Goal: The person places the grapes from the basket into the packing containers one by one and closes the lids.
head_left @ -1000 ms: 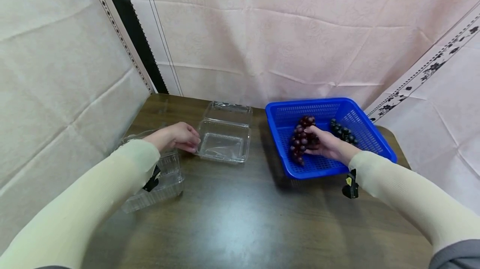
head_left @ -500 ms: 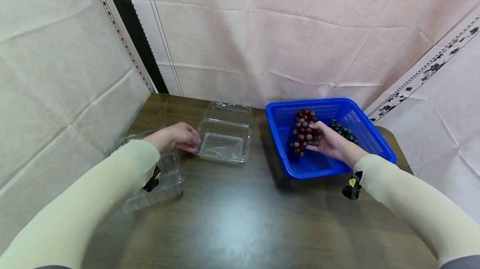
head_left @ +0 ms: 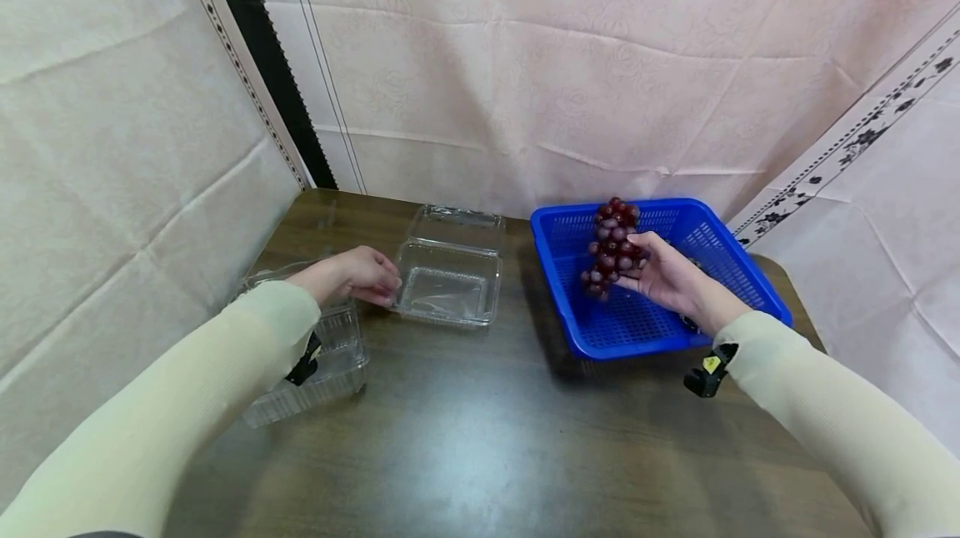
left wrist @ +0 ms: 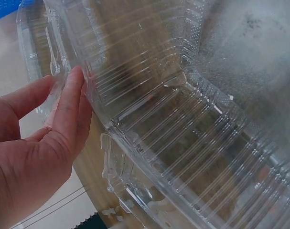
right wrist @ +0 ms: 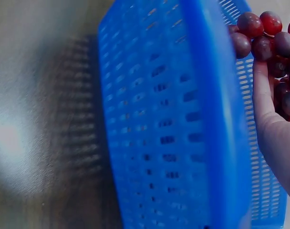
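Note:
A bunch of red grapes (head_left: 611,239) hangs from my right hand (head_left: 670,278), whose thumb and fingers grip its side. The bunch is over the blue plastic basket (head_left: 561,309); in the right wrist view, the grapes (right wrist: 264,46) show above the basket's rim. My left hand (head_left: 366,274) is at the left edge of an open clear plastic clamshell container (head_left: 450,286), its lid folded back. In the left wrist view, the thumb and fingers (left wrist: 70,93) pinch that container's edge. Dark grapes in the basket are mostly hidden behind my right hand.
A stack of clear plastic containers (head_left: 330,359) stands at the left, under my left forearm. The brown wooden table (head_left: 480,421) bears everything. Pale cloth (head_left: 525,87) hangs behind the table and at both sides.
My right hand has lifted the red grapes up from the basket's floor, drawing slightly right. The dark grapes have become largely covered by the hand. My left hand has stayed still.

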The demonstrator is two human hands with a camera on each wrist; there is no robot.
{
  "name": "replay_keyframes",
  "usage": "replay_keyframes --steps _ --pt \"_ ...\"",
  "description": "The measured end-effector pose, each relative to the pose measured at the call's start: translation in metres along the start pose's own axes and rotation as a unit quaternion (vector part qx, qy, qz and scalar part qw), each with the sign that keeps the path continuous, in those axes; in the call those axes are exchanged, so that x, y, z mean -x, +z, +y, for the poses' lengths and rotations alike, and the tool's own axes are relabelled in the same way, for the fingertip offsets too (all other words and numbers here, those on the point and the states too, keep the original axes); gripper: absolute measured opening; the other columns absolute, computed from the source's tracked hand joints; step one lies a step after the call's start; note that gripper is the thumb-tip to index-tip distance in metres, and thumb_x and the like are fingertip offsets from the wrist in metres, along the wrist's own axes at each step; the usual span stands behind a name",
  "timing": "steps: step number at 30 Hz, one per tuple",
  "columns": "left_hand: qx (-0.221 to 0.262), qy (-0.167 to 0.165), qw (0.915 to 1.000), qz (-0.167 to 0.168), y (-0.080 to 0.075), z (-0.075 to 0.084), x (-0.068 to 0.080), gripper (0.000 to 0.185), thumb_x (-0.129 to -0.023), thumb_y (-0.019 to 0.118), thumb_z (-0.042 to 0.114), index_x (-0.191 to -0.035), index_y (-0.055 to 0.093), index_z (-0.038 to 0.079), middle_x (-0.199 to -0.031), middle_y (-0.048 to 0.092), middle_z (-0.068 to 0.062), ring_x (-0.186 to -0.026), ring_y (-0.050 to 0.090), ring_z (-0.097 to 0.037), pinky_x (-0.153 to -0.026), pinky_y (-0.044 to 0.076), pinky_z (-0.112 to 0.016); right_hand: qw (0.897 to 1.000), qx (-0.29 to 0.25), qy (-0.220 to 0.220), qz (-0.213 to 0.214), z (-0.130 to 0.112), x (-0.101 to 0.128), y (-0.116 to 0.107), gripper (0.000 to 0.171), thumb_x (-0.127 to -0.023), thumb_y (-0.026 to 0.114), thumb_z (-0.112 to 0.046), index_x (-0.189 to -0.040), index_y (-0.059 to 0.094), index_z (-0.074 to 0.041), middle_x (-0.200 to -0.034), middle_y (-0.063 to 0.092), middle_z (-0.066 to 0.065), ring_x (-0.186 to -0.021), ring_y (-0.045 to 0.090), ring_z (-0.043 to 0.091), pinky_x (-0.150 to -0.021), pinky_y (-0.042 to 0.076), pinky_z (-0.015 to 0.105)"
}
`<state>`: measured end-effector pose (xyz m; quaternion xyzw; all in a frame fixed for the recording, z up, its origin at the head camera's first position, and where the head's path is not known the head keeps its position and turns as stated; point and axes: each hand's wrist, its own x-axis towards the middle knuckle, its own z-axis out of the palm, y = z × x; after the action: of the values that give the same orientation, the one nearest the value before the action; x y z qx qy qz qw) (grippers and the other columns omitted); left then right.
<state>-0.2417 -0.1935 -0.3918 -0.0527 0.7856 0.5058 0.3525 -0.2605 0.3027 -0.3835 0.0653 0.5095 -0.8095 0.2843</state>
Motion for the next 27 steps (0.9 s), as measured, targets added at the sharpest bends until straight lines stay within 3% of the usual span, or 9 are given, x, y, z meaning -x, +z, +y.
replay_keyframes --steps 6,16,27 --pt "0.003 -0.001 1.0000 -0.001 0.000 -0.002 -0.001 0.046 -0.108 0.058 0.000 -0.149 0.043 -0.015 -0.118 0.061 -0.022 -0.085 0.068 -0.016 -0.081 0.067 -0.026 0.999 -0.023 -0.013 -0.018 -0.007 0.001 0.008 0.041 -0.112 0.055 -0.024 -0.149 0.038 -0.021 -0.128 0.072 0.006 -0.115 0.072 0.024 -0.099 0.064 0.039" --pt "0.011 -0.001 0.9999 -0.002 0.000 -0.004 -0.003 0.046 -0.109 0.058 0.000 -0.149 0.042 -0.016 -0.114 0.062 -0.021 -0.083 0.068 -0.015 -0.080 0.067 -0.025 0.999 -0.034 -0.028 -0.031 -0.017 -0.003 0.026 0.027 -0.111 0.058 -0.023 -0.136 0.056 -0.016 -0.125 0.074 0.009 -0.114 0.073 0.026 -0.100 0.063 0.039" --pt "0.006 0.000 0.9999 0.015 0.000 -0.001 -0.001 0.040 -0.109 0.058 0.001 -0.145 0.047 -0.014 -0.119 0.061 -0.023 -0.086 0.069 -0.018 -0.085 0.067 -0.029 0.998 -0.019 -0.027 -0.060 -0.030 -0.008 0.058 0.032 -0.110 0.060 -0.023 -0.140 0.053 -0.016 -0.127 0.074 0.010 -0.115 0.072 0.025 -0.100 0.063 0.037"
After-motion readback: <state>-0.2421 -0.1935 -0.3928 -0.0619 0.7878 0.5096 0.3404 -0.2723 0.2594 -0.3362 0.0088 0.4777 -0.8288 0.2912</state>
